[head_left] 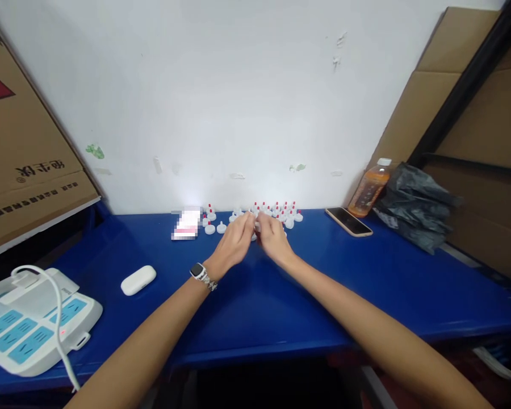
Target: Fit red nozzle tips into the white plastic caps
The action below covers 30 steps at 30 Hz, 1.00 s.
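Observation:
My left hand and my right hand meet over the far part of the blue table, fingers curled and thumbs close together. Something small and whitish shows between the fingertips, too hidden to name. Just below them is a white nozzle cap; whether it is held or lies on the table, I cannot tell. Behind and right of my right hand stand several white nozzle caps with red tips. More red-tipped caps are left of my left hand, beside a white cap without a red tip.
A blue table runs along a white wall. On the left are a power strip with a cable, a white earphone case and a blurred card. A phone, a drink bottle and a black bag lie right.

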Tool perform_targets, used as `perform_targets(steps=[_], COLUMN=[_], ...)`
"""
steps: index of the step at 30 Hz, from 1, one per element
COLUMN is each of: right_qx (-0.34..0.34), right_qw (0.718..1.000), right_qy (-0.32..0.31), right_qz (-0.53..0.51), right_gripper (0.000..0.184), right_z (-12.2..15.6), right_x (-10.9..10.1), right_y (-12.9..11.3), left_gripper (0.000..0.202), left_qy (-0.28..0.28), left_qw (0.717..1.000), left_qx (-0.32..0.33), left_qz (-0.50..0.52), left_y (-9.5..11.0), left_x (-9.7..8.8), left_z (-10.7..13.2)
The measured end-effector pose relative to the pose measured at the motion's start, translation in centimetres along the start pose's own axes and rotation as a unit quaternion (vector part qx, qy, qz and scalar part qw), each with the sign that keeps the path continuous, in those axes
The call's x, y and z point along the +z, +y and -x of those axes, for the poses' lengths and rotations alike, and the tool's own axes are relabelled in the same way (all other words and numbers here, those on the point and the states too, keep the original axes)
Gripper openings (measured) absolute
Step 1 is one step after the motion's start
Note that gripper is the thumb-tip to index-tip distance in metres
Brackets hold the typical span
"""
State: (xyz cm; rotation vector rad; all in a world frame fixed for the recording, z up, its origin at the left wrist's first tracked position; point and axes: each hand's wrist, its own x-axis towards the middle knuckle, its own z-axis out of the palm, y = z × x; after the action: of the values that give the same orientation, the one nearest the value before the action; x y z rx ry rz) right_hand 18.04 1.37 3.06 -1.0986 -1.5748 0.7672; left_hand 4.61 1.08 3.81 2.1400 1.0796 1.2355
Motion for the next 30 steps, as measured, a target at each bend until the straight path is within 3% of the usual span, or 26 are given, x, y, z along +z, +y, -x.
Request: perform_targets(steps=[3,5,8,10,12,14,17,21,25,30], right_qx=[0.130,0.145,0.035,-0.052,-0.086,-0.082,-0.065,-0.058,-0.064,-0.071], right_qw=[0.975,0.967,0.996,0.997,0.985,0.981,0.986,0.991,0.991,0.991], right_qy=[-0.074,-0.090,-0.050,-0.009,0.019,0.034,0.041,0.006,-0.031,-0.051], right_qz=[-0.165,-0.191,-0.065,0.065,0.151,0.173,0.147,0.123,0.115,0.104], right_gripper=[0.040,0.039,0.042,0.037,0.029,0.028,0.032,0.030,0.024,0.027], right_z=[0.0,0.1,0.2,0.2,-0.1,-0.5,-1.2,-1.6,-1.5,-1.6], right_x=[0.2,0.2,-0.3,-1.2,-2.1,-3.0,-3.2,-2.5,-2.5,-3.1], right_y=[-0.3,-0.6,-0.8,-0.8,-0.5,0.0,1.0,1.9,2.4,2.6], left_gripper=[0.031,0.033,0.041,0.049,0.055,0.053,0.041,0.024,0.022,0.024], left_qy=[-0.031,-0.038,-0.006,0.028,0.075,0.105,0.065,-0.028,-0.036,-0.014], left_qw=[0.989,0.985,0.998,0.997,0.983,0.978,0.996,0.990,0.983,0.985], left_qx=[0.088,0.108,0.047,-0.025,-0.085,-0.087,-0.050,0.007,0.018,0.027], left_qz=[-0.114,-0.126,-0.032,0.070,0.144,0.158,0.030,-0.139,-0.177,-0.173], left_y=[0.1,0.0,-0.4,-0.8,-1.5,-2.4,-3.9,-5.3,-5.7,-5.1], left_x=[-0.6,-0.5,0.1,0.0,-0.9,-2.2,-3.4,-2.5,-1.8,-2.8], left_z=[0.4,0.4,0.0,-0.6,-1.2,-1.7,-2.0,-2.1,-2.1,-1.4])
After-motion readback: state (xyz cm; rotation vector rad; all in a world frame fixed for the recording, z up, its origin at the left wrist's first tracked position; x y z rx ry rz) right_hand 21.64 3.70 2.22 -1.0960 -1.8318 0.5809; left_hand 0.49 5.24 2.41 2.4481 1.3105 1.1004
